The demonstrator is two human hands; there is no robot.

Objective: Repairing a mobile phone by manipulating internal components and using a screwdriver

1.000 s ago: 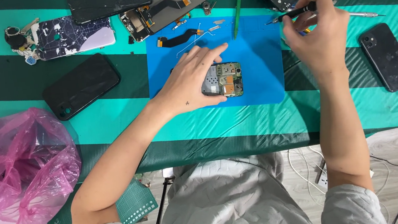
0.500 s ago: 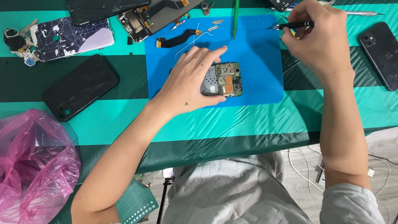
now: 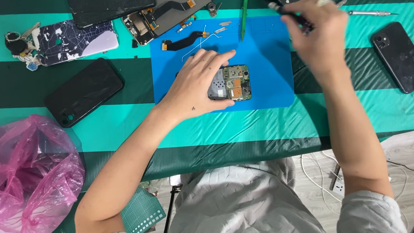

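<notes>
Seen from above, a person in a grey shirt works over a striped green tabletop [image 3: 115,138] strewn with dismantled phones. Left hand [image 3: 198,88] lies flat on a blue work mat [image 3: 270,72], fingers spread and loose, its thumb and fingertips touching the left side of a small circuit board [image 3: 232,83] that sits near the mat's middle, toward its front edge. Right hand [image 3: 319,39] is raised over the mat's right edge, fingers closed around a dark slim tool [image 3: 289,14] whose tip points up and left; what kind of tool cannot be told from its blurred outline.

At the back of the mat lie a black flex cable [image 3: 182,43], a thin bent wire and a few small metal parts, with a green stick [image 3: 243,6] angled across the mat's top edge. Beyond it rest an opened phone chassis [image 3: 167,8] and a black screen panel [image 3: 111,2]. To the left are a cracked patterned back cover [image 3: 76,40] and a black phone [image 3: 84,92] lying face down. Well to the right, another black phone [image 3: 400,56] lies face down with a cable plugged into its lower end, and a metal screwdriver [image 3: 370,13] sits just behind it. A crumpled pink plastic bag [image 3: 15,182] sits at the tabletop's left front corner.
</notes>
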